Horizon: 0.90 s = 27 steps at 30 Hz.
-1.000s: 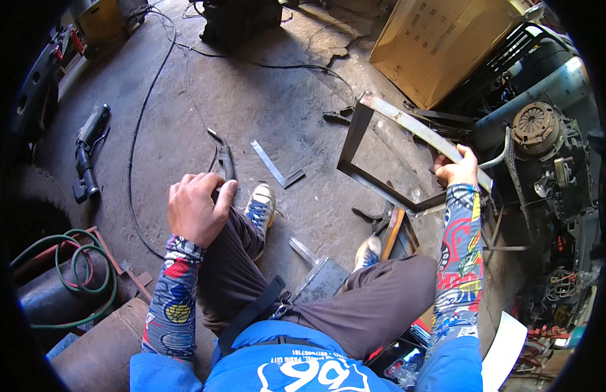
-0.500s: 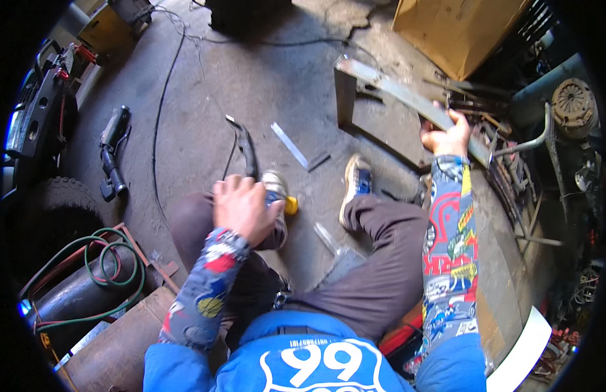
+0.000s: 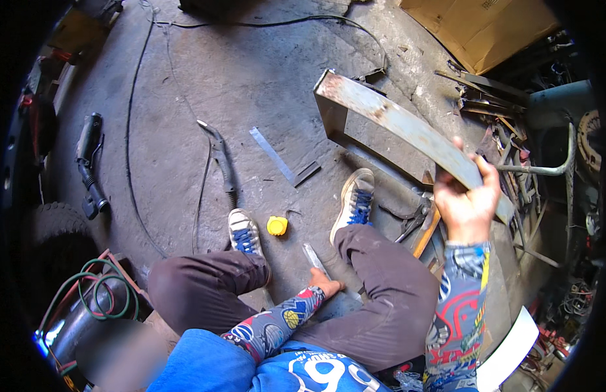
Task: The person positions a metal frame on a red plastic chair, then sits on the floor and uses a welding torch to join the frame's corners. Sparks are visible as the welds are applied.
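Note:
My right hand (image 3: 470, 199) grips a grey metal frame (image 3: 401, 124) of flat steel, its thumb and fingers around the near end of the top bar. The frame tilts up to the left, with rust-brown marks near its far corner. Down between my legs, my left hand (image 3: 326, 283) is closed over the lower end of a short, light metal bar (image 3: 313, 256); part of the bar is hidden beneath it. Ahead of my feet lie a try square (image 3: 277, 157) and a welding electrode holder (image 3: 221, 160) on its cable. A yellow tape measure (image 3: 277, 226) sits between my shoes.
Pliers-like clamps (image 3: 407, 215) rest beside my right shoe. Scrap metal and a bent tube (image 3: 545, 170) crowd the right side, below a cardboard box (image 3: 486, 29). A dark tool (image 3: 90, 163) lies at left. Cables (image 3: 130, 130) cross the concrete; a cylinder with green hose (image 3: 97, 287) stands lower left.
My left hand has left my knee area and dropped between my legs onto the metal bar. My right hand has shifted right and nearer, still holding the frame. The head view has moved.

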Tool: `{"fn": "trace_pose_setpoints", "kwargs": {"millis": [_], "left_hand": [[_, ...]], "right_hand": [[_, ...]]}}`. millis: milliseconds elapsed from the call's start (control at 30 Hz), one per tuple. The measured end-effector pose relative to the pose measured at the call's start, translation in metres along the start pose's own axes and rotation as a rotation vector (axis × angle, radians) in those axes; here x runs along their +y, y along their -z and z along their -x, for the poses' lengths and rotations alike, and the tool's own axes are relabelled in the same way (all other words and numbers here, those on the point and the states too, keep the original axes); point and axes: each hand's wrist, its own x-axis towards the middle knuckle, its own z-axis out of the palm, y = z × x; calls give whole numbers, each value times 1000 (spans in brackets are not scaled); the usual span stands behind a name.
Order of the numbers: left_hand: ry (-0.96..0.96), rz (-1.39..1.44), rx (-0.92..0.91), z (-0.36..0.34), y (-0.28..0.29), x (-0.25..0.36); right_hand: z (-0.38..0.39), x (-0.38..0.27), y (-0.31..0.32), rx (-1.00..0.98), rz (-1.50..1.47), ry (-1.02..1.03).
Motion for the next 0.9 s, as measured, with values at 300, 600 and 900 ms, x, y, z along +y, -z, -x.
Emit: {"fn": "trace_pose_setpoints", "kwargs": {"millis": [300, 600, 900], "left_hand": [[29, -61, 2, 0, 36, 42], [-260, -434, 111, -29, 123, 93], [-858, 324, 190, 158, 244, 69]], "right_hand": [[-33, -11, -28, -131, -62, -126], [-112, 39, -125, -61, -74, -82], [-163, 114, -124, 44, -75, -118]]}}
